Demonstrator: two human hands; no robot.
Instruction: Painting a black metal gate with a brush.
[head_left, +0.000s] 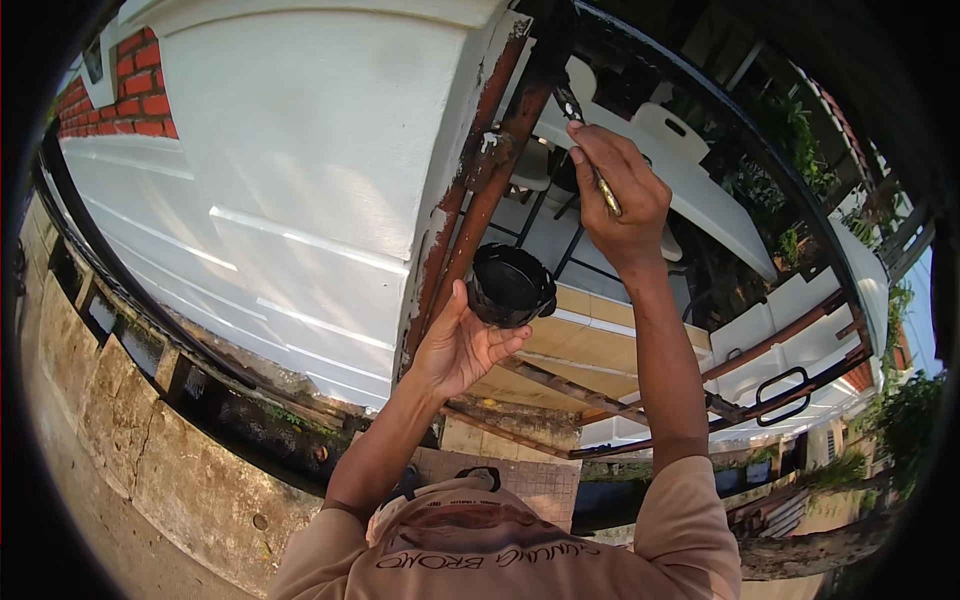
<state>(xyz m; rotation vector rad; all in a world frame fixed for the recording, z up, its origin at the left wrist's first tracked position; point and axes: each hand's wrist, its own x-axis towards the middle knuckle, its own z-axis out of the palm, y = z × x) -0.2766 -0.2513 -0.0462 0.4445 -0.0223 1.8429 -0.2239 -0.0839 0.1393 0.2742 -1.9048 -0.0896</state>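
Note:
My left hand (472, 341) holds up a small cup (501, 309) coated in black paint, its mouth tilted toward me. A paintbrush (609, 195) is pinched in the fingers of my right hand (622, 169), with its dark bristles pointing up and away. The bristles are at or very near a metal gate post (517, 142); whether they touch it I cannot tell. Toward its top the post is black, while its lower length is reddish brown. A stained hinge or bracket (491, 157) joins the post to a brown upright (450, 217) along the wall.
A white wall (315, 135) stands to the left. Below it runs a drainage ditch (225, 412) with a concrete edge (112, 397). The gate's black frame (795, 172) curves around on the right, with a handle (782, 395). Behind it are a white table (690, 180) and chairs.

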